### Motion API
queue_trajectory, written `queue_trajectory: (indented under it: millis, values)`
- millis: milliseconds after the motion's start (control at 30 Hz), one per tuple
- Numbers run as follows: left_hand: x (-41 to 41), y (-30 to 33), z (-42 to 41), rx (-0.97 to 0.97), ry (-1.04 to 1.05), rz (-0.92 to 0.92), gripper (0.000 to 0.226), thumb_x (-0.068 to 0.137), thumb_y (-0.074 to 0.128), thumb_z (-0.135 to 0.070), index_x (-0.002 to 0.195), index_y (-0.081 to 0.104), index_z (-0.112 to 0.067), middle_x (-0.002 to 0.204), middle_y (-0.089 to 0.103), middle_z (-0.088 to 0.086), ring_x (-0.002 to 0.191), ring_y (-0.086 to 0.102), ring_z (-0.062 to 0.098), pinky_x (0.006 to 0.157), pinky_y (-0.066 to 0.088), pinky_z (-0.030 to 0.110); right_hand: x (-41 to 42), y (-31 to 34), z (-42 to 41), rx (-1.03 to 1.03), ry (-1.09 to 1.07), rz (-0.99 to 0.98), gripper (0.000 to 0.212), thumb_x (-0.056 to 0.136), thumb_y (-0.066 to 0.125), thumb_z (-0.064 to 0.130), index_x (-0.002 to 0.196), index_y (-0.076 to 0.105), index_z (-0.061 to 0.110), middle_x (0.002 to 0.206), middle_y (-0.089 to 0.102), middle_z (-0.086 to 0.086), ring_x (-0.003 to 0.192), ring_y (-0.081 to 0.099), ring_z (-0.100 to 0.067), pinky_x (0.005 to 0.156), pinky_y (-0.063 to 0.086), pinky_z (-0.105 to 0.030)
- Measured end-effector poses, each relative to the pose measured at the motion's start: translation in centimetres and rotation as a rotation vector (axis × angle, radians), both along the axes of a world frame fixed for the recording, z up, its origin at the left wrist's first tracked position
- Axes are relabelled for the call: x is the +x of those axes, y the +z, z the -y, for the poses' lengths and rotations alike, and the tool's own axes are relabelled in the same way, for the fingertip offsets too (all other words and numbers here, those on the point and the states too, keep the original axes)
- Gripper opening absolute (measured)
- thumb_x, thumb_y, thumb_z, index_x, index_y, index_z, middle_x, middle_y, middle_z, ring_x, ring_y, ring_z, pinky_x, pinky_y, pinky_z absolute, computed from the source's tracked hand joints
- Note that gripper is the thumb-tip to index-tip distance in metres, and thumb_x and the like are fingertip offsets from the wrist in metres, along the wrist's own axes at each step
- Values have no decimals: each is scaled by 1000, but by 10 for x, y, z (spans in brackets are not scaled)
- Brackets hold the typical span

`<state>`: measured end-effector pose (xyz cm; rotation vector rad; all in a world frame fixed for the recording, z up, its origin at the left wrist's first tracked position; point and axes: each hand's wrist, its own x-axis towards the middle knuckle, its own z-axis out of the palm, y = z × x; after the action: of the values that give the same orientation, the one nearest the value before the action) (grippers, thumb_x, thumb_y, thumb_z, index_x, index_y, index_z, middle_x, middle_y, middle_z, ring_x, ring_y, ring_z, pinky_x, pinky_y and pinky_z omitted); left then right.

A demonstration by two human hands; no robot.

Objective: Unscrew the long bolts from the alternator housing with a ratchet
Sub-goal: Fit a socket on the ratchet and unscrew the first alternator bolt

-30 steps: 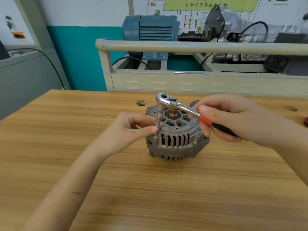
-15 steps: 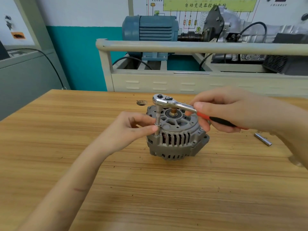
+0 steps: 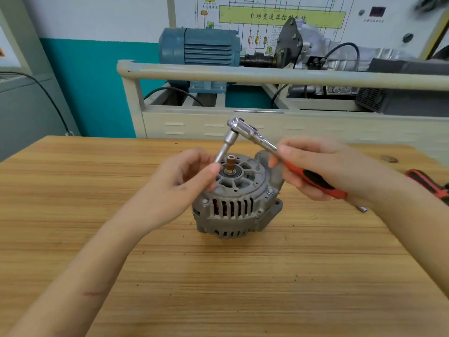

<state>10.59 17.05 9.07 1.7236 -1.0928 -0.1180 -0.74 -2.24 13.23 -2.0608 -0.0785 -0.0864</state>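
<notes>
Two hands at work: a person services an alternator housing [image 3: 234, 199] standing shaft-up near the middle of a wooden workbench [image 3: 218, 283].
Workbench: bare grained wood; it looks likely to let the housing skate if pushed sideways.
Alternator housing: ribbed cast metal, likely heavy and rigid. Its weight appears to keep it planted, and the slotted flank or lower rim seems the safest place to steady it, away from the copper windings showing through the vents.
Right hand [image 3: 323, 167]: fingers and thumb wrapped round the red-and-black handle, gripping it near where the chrome shank begins.
Left hand [image 3: 184, 181]: fingers curled, fingertips [image 3: 213, 169] pinching the lower end of the socket extension just above the housing's left rim.
Ratchet [image 3: 252, 133]: chrome and stiff, probably slick on the shank, so the rubbery handle is the place to hold. It is raised, the head above and behind the housing, the extension tilted down to the left.
Socket extension [image 3: 224, 147]: slim steel. Whether a bolt sits in its tip cannot be told, since the fingers cover it.
Bolt heads: one [image 3: 270, 191] on the right shoulder and one [image 3: 205, 203] on the near left look seated; small and hard, best reached squarely from above.
</notes>
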Motion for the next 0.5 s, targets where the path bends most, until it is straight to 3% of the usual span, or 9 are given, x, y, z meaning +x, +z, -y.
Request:
queue_trajectory:
  millis: [100, 167, 300, 400, 500]
  values:
    - [-16, 2, 19, 57, -35, 20, 20, 82, 43, -37, 83, 58, -23, 57, 53, -12, 53, 47, 3, 52, 41, 21, -2, -14, 4, 39, -21, -60, 53, 62, 59, 52, 83, 56, 3, 61, 56, -5, 37, 42, -11, 34, 34, -19]
    - [-33, -1, 35, 103, -83, 75, 23, 82, 39, -37, 84, 56, -22, 58, 51, -12, 53, 46, 4, 53, 41, 24, -7, -19, 3, 125, -54, -51, 39, 63, 61, 48, 81, 59, 13, 58, 55, 1, 37, 41, -9, 34, 32, -18]
    - [-65, -15, 55, 175, -220, 219, 20, 90, 39, -33, 85, 54, -21, 66, 52, -9, 62, 48, 5, 58, 40, 22, -39, -29, 9, 237, -117, -82, 21, 63, 67, 37, 68, 60, 18, 46, 43, 6, 34, 28, -5, 35, 18, -16]
    - [-87, -26, 60, 283, -328, 336, 30, 84, 21, -56, 72, 38, -34, 60, 46, -10, 59, 46, 6, 54, 36, 22, -76, -44, 6, 191, -125, -93, 25, 72, 76, 33, 57, 57, 25, 43, 41, 10, 33, 28, -3, 34, 21, -14]
    - [-86, -37, 48, 310, -266, 336, 38, 72, 12, -67, 72, 37, -37, 63, 51, -10, 57, 47, 6, 52, 35, 20, -113, -38, 39, 453, -303, 100, 29, 73, 69, 20, 50, 50, 22, 40, 36, 11, 30, 24, -2, 32, 19, -10]
